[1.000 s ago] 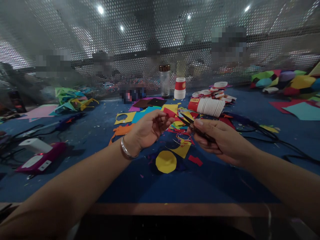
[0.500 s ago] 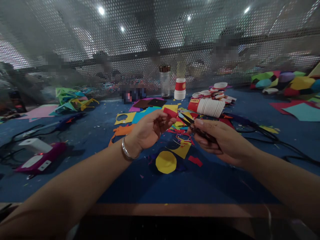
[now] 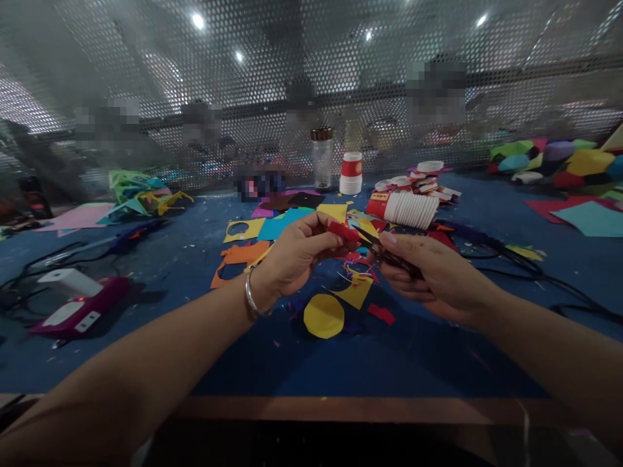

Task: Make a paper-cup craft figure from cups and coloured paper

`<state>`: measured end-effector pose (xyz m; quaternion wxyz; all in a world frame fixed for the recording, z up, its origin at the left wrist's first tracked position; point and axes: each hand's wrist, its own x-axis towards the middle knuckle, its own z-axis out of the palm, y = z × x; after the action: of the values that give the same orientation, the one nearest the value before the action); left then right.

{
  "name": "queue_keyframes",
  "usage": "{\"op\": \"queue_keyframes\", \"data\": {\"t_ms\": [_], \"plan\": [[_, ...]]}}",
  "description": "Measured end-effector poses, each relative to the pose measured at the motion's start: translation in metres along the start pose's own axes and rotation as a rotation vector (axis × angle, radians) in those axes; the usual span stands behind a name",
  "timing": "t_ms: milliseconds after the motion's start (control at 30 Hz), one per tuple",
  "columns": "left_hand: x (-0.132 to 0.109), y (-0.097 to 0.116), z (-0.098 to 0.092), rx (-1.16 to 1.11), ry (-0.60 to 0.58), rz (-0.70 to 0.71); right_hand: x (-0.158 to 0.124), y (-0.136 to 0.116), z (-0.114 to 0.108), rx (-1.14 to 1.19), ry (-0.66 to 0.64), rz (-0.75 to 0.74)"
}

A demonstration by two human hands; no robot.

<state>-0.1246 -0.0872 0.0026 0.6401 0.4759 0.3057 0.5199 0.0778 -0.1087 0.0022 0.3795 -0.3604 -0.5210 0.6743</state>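
Observation:
Between thumb and fingers, my left hand (image 3: 306,250) pinches a small piece of red paper (image 3: 342,231). My right hand (image 3: 421,269) is wrapped round dark scissors (image 3: 396,259), whose blades point left and meet the right end of the red piece. Below the hands a yellow paper disc (image 3: 324,316) lies on the blue table, with a red scrap (image 3: 381,314) to its right. A cut yellow sheet (image 3: 357,290) and thin paper strips lie under the gap between the hands.
Behind the hands stand a clear bottle (image 3: 322,159) and stacked paper cups (image 3: 351,174); another cup stack (image 3: 403,207) lies on its side. A purple power strip (image 3: 82,308) and cables are at the left. Perforated metal rises behind the table, with people beyond.
My left hand has moved right with the red paper, bringing it up against the scissor blades. My right hand has hardly moved.

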Motion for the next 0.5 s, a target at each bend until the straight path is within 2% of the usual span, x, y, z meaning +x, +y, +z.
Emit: {"op": "queue_keyframes", "data": {"t_ms": [233,500], "plan": [[-0.0021,-0.0004,0.0032,0.029,-0.043,0.065,-0.0012,-0.0013,0.0014,0.031,0.027,0.029],[-0.0010,-0.0003,0.0018,0.024,-0.097,0.062,-0.0029,-0.0022,0.0026,0.012,0.028,0.043]]}}
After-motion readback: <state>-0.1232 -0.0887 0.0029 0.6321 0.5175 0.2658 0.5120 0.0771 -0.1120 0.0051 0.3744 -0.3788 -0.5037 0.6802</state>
